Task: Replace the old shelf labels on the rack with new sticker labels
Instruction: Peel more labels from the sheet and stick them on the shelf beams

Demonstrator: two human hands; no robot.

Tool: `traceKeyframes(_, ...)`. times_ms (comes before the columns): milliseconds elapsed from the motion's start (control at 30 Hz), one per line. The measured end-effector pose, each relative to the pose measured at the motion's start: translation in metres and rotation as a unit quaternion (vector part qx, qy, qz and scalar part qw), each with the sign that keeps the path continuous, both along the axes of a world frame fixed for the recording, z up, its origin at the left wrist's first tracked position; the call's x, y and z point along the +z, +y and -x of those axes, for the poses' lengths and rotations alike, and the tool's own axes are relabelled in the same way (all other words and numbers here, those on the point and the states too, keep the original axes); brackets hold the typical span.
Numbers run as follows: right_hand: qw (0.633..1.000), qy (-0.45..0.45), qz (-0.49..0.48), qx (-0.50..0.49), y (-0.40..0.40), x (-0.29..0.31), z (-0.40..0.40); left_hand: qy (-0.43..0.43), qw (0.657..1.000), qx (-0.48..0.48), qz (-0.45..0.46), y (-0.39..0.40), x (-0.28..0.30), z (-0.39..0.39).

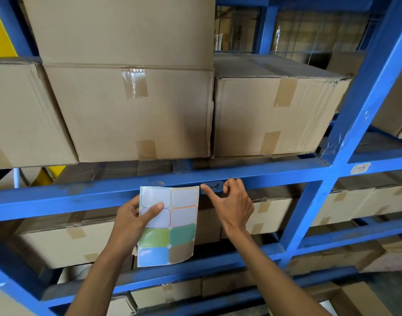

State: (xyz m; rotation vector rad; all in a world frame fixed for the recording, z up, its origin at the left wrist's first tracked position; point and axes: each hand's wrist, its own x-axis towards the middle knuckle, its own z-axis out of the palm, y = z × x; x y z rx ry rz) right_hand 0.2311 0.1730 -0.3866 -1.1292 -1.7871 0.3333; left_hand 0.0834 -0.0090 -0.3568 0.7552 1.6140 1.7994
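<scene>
My left hand (pixel 136 215) holds a sticker sheet (pixel 170 224) upright against the blue rack beam (pixel 81 195); its upper stickers are white with coloured borders, its lower spots green, teal, blue and brown. My right hand (pixel 232 201) is at a blue label (pixel 215 187) on the beam that reads "-4". The thumb presses the label's left end and the curled fingers touch its right end. A white label (pixel 356 168) marked "1-5" sits on the beam to the right.
Large taped cardboard boxes (pixel 131 110) (pixel 275 115) rest on the shelf just above the beam, and more boxes fill the shelves below. A blue upright post (pixel 355 110) rises at the right. Something yellow stands behind the rack at the far left.
</scene>
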Motion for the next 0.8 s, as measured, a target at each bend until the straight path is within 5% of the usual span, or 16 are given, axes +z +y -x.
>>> traceKeyframes(200, 0.998, 0.017, 0.059, 0.025, 0.003, 0.012, -0.008, 0.003, 1.000, -0.004, 0.002, 0.000, 0.001, -0.010)
traceKeyframes(300, 0.985, 0.037, 0.118, 0.116, 0.008, 0.012, -0.024, -0.001, 1.000, -0.011, 0.003, 0.006, 0.002, -0.021)
traceKeyframes(433, 0.898, 0.128, 0.271, 0.322, 0.002, 0.017, -0.062, 0.012, 1.000, -0.026, 0.011, 0.018, 0.006, -0.044)
traceKeyframes(600, 0.838, 0.096, 0.355, 0.404, -0.010, 0.010, -0.125, 0.025, 0.997, -0.071, 0.006, 0.032, 0.011, -0.092)
traceKeyframes(700, 0.847, 0.068, 0.357, 0.388, -0.021, 0.008, -0.168, 0.005, 0.995, -0.102, -0.008, 0.038, 0.013, -0.124)
traceKeyframes(800, 0.876, 0.137, 0.344, 0.310, -0.037, 0.011, -0.216, -0.014, 0.989, -0.149, -0.004, 0.047, 0.011, -0.161)
